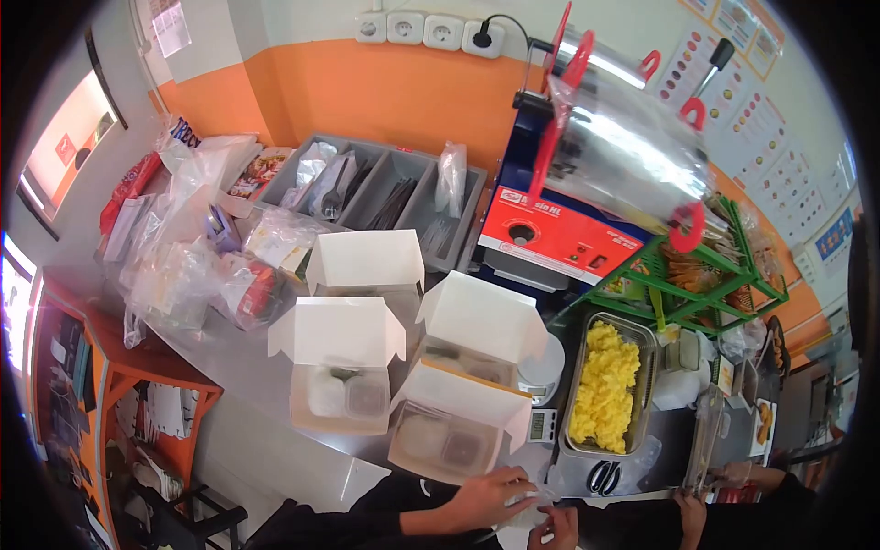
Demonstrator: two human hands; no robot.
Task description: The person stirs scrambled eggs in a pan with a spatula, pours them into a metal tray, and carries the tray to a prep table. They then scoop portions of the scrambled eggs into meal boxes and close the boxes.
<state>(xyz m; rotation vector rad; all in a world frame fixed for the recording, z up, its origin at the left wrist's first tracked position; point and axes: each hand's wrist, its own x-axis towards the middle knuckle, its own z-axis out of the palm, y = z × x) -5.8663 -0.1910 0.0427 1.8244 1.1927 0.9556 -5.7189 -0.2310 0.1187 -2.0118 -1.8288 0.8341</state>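
Note:
My left hand [490, 500] reaches in at the bottom edge, its fingers closed on a crinkled piece of clear plastic [530, 515]. My right hand [556, 530] is close beside it, fingers pinched at the same plastic; its exact shape is partly hidden. Just above my hands stands an open white food box [422, 463] holding a pale round portion and a small lidded cup. Another open box [339, 417] to its left holds a similar portion, a lidded cup and something green. Two more open boxes, a right one [481, 316] and a back one [367, 261], stand behind.
A metal tray of yellow food [602, 385] stands right of a kitchen scale [543, 424]. Black-handled scissors [603, 477] lie below. A co-worker's hands [692, 515] are at the lower right. Behind are a grey cutlery bin [399, 165], a red-fronted sealing machine [550, 234] and green baskets [706, 298].

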